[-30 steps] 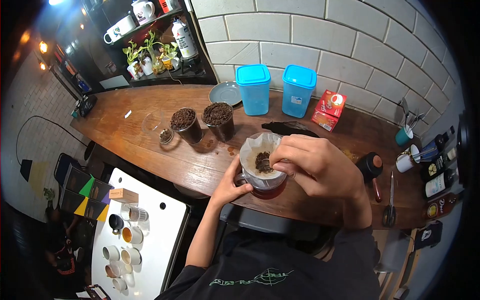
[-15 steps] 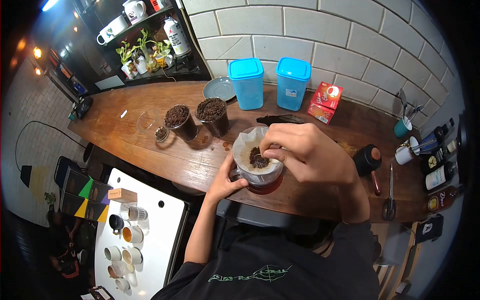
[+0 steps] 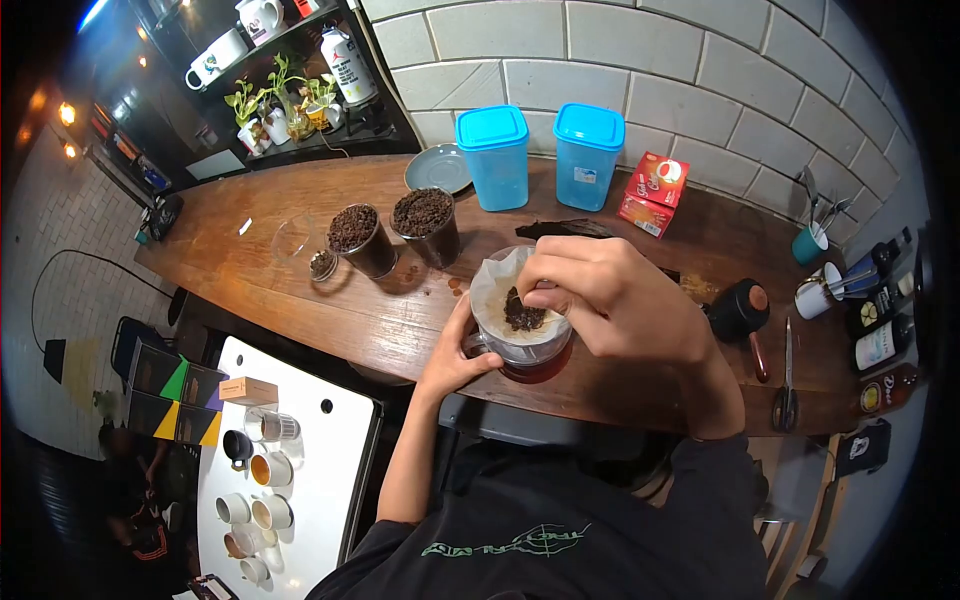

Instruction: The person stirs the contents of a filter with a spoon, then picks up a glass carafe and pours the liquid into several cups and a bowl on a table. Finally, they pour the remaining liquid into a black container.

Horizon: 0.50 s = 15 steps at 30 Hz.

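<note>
My left hand (image 3: 458,355) is closed around the handle side of a clear coffee dripper (image 3: 530,352), its thumb along the rim. A pale paper filter (image 3: 492,290) lines the dripper, with dark wet coffee grounds (image 3: 522,314) at its bottom. Below it sits a glass server with reddish-brown liquid (image 3: 538,373). My right hand (image 3: 610,300) is over the filter's right side, fingers pinched on what looks like a thin spoon, mostly hidden by the fingers. Left of the dripper stand two glasses heaped with dark grounds, one nearer (image 3: 362,240) and one farther (image 3: 427,226).
Two blue-lidded containers (image 3: 497,165) and red boxes (image 3: 653,195) stand by the tiled wall. A grey saucer (image 3: 438,170) lies behind the glasses. To the right are a black grinder (image 3: 738,310), scissors (image 3: 786,400) and bottles (image 3: 878,347). Several cups (image 3: 270,512) stand on a white table (image 3: 335,440).
My right hand has shifted slightly, its fingertips still low over the grounds. The left hand keeps its hold on the dripper. The whole view has tilted a little.
</note>
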Motion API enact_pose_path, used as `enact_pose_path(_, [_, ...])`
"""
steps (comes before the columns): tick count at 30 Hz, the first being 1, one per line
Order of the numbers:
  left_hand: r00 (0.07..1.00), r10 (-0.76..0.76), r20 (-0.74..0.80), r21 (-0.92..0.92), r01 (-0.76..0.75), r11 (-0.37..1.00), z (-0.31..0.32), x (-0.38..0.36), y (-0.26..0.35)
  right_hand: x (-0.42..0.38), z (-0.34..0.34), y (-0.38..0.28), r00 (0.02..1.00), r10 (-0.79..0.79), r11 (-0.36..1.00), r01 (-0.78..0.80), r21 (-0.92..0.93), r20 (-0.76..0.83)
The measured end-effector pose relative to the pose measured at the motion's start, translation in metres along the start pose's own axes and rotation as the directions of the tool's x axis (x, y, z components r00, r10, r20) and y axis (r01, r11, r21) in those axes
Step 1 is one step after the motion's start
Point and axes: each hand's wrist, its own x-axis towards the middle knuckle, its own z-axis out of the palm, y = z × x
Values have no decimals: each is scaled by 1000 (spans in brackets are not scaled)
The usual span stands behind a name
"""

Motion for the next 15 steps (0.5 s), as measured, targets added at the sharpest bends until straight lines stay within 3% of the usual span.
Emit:
enact_pose_path(2, [1000,2,3,22,-2,1000,-1,0,1,-1,-2,-1,999,4,1000,-5,4,46])
enact_pose_path(5, [1000,7,10,39,-8,999,0,1,7,0,-11,-7,997,34,999,-34,7,-64])
enact_pose_path(12, [1000,9,10,-34,-9,999,2,1,4,0,-12,-3,999,18,999,-20,44,47])
enact_pose_path(15, [999,35,-15,59,-35,998,1,-1,3,2,-11,0,997,2,997,4,78,-76])
